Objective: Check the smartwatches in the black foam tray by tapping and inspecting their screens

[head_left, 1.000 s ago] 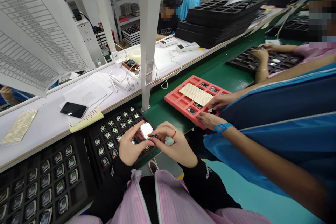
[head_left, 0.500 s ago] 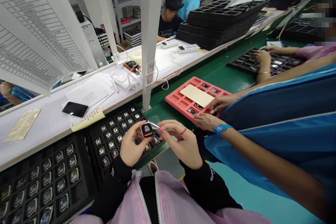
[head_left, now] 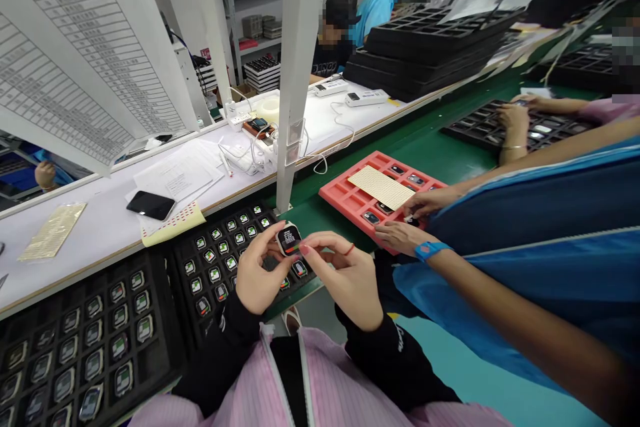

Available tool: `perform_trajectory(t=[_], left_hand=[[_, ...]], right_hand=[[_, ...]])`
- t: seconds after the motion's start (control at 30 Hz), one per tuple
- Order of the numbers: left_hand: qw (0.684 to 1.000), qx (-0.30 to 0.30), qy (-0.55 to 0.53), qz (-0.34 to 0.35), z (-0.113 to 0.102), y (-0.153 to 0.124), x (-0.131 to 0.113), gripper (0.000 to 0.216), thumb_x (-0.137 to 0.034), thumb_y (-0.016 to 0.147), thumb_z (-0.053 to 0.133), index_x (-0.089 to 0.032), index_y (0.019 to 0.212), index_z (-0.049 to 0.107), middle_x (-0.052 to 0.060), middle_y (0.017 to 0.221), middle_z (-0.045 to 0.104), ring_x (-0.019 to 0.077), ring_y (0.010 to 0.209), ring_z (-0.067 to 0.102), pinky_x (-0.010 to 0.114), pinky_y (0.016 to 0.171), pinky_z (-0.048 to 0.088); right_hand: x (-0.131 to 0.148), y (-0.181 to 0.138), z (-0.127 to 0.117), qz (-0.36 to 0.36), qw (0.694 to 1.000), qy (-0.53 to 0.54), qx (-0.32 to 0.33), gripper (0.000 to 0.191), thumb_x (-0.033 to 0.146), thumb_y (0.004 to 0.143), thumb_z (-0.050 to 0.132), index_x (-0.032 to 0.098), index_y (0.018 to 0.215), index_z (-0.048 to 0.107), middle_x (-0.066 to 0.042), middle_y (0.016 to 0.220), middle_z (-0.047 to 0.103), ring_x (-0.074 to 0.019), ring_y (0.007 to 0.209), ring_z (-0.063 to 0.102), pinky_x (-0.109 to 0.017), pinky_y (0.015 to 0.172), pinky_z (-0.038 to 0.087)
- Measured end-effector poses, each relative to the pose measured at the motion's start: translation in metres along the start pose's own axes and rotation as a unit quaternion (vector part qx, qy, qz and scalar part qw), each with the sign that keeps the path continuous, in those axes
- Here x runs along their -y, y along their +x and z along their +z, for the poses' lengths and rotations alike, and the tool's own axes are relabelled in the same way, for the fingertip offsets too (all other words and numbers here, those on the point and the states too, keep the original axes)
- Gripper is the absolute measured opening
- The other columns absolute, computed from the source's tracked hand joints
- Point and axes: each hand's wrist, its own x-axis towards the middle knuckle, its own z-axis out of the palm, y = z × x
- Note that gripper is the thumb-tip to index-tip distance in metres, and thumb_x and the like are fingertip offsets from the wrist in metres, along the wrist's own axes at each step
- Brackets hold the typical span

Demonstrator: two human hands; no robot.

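Note:
My left hand (head_left: 259,280) is closed around a smartwatch (head_left: 289,240) without a strap, pinching its case between thumb and fingers. Its lit screen shows pale text on black with an orange and green band at the bottom. My right hand (head_left: 350,273) has its thumb and index finger closed at the watch's lower right corner; the other fingers curl behind. Below the hands lies a black foam tray (head_left: 175,260), holding rows of watches with lit green and white screens. Another black tray (head_left: 163,353) of watches with dimmer screens sits to the left.
At my right, a co-worker's hands (head_left: 400,233) work over a red tray (head_left: 333,193) bearing a cream sheet (head_left: 383,187). A white post (head_left: 300,80) rises beyond my hands. On the white shelf are a phone (head_left: 150,205), papers, cables and stacked black trays (head_left: 400,67).
A shiny pale strip by my right fingertips no longer shows. Those fingertips have moved onto the watch's edge, and the watch has tilted. The whole view has shifted slightly.

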Motion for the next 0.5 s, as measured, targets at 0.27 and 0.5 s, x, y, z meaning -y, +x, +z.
perform_trajectory(t=[0.27,0.5], left_hand=[[1.0,0.008,0.023,0.009,-0.0023,-0.0017,0.0002,0.048,-0.017,0.076,0.073,-0.024,0.122,0.061,0.006,0.106,0.068,0.0148,0.079,0.066,0.026,0.072,0.057],[0.999,0.016,0.027,0.008,-0.0006,-0.0035,0.0007,0.049,-0.015,0.077,0.071,-0.026,0.124,0.06,0.005,0.107,0.069,0.015,0.081,0.066,0.027,0.075,0.057]], right_hand=[[0.0037,0.0056,0.0003,0.02,0.999,-0.024,0.008,0.026,0.043,0.08,0.068,0.017,0.076,0.069,-0.004,0.071,0.067,-0.0128,0.057,0.057,-0.023,0.05,0.049],[0.0012,0.005,0.0019,0.017,1.0,-0.015,-0.001,0.022,0.039,0.081,0.067,0.017,0.077,0.068,-0.004,0.07,0.066,-0.0121,0.057,0.057,-0.022,0.049,0.049]])
